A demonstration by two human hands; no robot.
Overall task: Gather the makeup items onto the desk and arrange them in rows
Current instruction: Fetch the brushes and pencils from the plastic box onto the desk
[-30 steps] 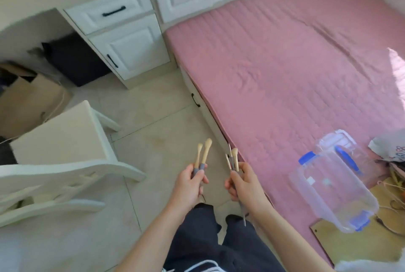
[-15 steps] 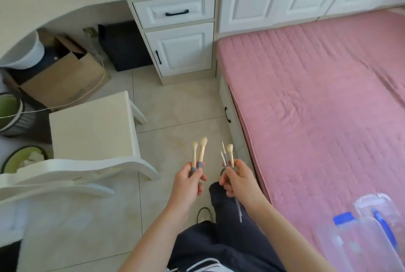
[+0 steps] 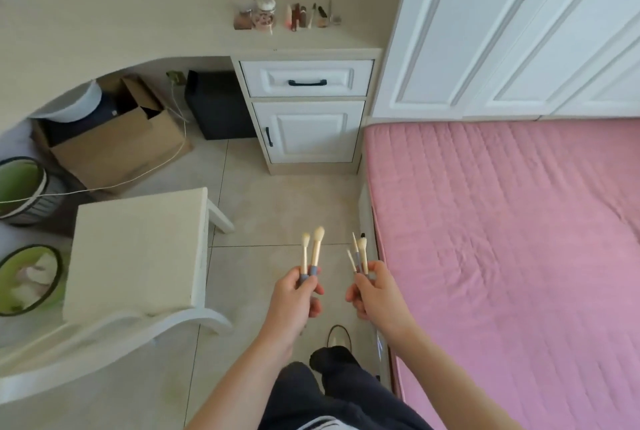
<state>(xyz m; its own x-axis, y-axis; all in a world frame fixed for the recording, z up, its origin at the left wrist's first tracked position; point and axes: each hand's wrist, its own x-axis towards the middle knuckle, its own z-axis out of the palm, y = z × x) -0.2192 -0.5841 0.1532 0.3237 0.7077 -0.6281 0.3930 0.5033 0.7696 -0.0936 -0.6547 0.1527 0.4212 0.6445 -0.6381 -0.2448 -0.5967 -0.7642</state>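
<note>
Cream-bristled makeup brushes [image 3: 313, 251] stand gripped in the left hand [image 3: 294, 294], thinner brushes [image 3: 359, 255] in the right hand [image 3: 375, 291]. Since a second ago the view has turned from the bed [image 3: 502, 239] to the table [image 3: 138, 31], whose cosmetics row [image 3: 287, 16] awaits them.

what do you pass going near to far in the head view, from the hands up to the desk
left hand and right hand → makeup brushes → floor tiles → cabinet door → drawer → makeup items on the desk
</note>
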